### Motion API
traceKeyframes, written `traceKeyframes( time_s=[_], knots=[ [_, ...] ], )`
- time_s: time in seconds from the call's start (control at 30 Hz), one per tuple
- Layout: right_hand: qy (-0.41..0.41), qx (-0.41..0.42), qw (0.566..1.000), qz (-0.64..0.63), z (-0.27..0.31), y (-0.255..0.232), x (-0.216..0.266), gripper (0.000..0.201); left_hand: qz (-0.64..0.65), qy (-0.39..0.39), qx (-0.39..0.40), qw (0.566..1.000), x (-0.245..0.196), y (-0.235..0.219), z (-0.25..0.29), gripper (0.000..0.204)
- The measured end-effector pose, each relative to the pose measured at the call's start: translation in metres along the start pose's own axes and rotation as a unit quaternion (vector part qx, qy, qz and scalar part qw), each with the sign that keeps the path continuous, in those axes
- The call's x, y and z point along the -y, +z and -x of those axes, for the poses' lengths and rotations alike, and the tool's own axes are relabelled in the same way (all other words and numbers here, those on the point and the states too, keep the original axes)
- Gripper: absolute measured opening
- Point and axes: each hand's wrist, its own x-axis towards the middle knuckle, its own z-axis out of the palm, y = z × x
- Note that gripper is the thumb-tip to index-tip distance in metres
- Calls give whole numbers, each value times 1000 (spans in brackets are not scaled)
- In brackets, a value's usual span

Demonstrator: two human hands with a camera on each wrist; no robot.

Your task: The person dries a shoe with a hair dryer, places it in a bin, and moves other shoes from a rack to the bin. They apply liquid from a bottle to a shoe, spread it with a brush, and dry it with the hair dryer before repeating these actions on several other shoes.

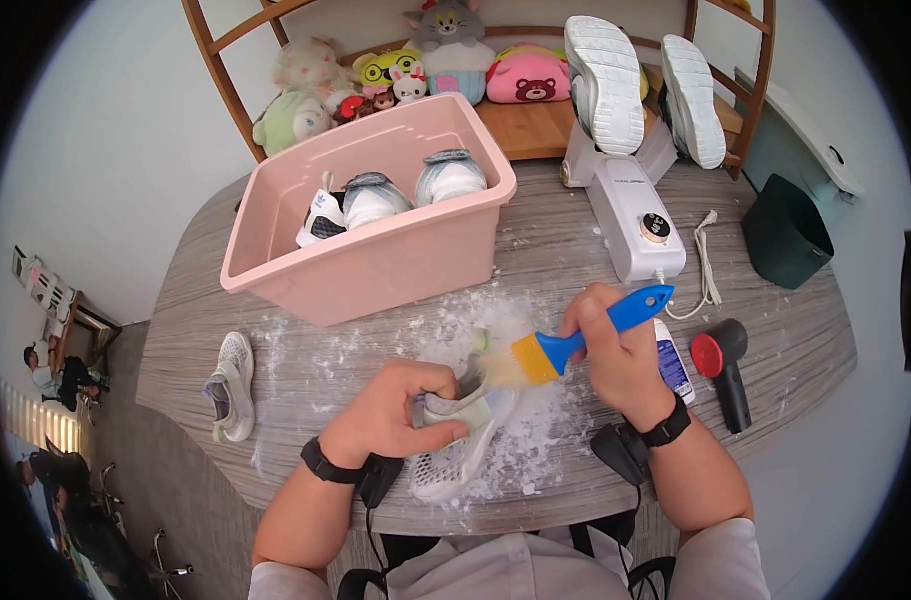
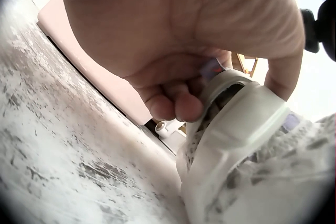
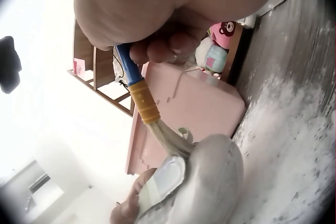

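My left hand grips a white mesh sneaker at its opening, thumb on the near side, holding it low over the powdered tabletop. In the left wrist view the fingers curl over the collar of the shoe. My right hand holds a paintbrush by its blue handle, with a yellow band and pale bristles. The bristles reach the upper part of the sneaker, and in the right wrist view the brush bends against the shoe. White powder lies around it.
A pink bin with several shoes stands behind. At the left lies another white sneaker. A white shoe dryer bearing two shoes, a bottle, a black-and-red handheld device and a dark green bin are at the right.
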Motion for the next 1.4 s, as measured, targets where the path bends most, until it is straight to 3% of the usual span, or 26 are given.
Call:
traceKeyframes(
  time_s=[0.07, 0.13, 0.2, 0.27, 0.33, 0.47, 0.57, 0.67, 0.73, 0.83, 0.9, 0.97, 1.0, 1.03, 1.1, 1.23, 1.33, 1.4],
  knots=[
    [22, 10, 999, -41, 0, 2, 3, 38, -9, 16, -22, 1000, -7, 4, -3, 32],
    [98, 36, 993, -58, -2, 3, 2, 39, -16, 36, -17, 999, -2, 5, -4, 29],
    [96, 36, 994, -26, -1, 5, -1, 39, -22, 57, -10, 998, 0, 6, -4, 26],
    [92, 39, 995, 7, -1, 5, -3, 40, -20, 4, 0, 1000, -5, 4, -3, 30],
    [12, -38, 998, 47, -1, 4, -2, 40, -12, 2, -4, 1000, -1, 3, -3, 29],
    [27, -42, 999, 11, -5, 0, -6, 40, -3, 0, 8, 1000, -1, 1, -3, 28],
    [5, -93, 994, 64, -11, -7, -6, 41, 20, 20, 9, 1000, -3, 3, -4, 30],
    [52, -100, 994, 15, -14, -11, -2, 43, 22, 23, 4, 999, -2, 4, -4, 29],
    [122, -18, 992, -5, -13, -7, -2, 46, 20, 25, 13, 999, 1, 1, -4, 28],
    [74, -89, 993, 37, -15, -5, -10, 48, 38, 46, 16, 998, 0, 2, -3, 25],
    [101, -79, 992, -7, -16, -11, -7, 48, 55, 68, 4, 996, -8, 5, -4, 23],
    [131, -72, 987, -52, -17, -14, -4, 48, -81, 168, -10, 982, -25, 9, -4, 20],
    [154, -43, 987, -35, -18, -16, -2, 48, -79, 169, -10, 982, -34, 10, -3, 20],
    [179, -14, 984, -17, -17, -17, 0, 49, -175, 188, -3, 966, -42, 11, 0, 17],
    [164, -40, 986, -3, -16, -15, 2, 49, -322, 188, 7, 928, -48, 12, 5, 18],
    [101, -90, 990, 33, -17, -16, 1, 47, -391, 194, -36, 899, -51, 13, 1, 19],
    [145, -39, 988, 44, -18, -11, 5, 44, -396, 164, -12, 903, -49, 16, 0, 18],
    [118, -40, 990, 64, -15, -10, 0, 42, -399, 161, -1, 903, -45, 20, 0, 18]
  ],
)
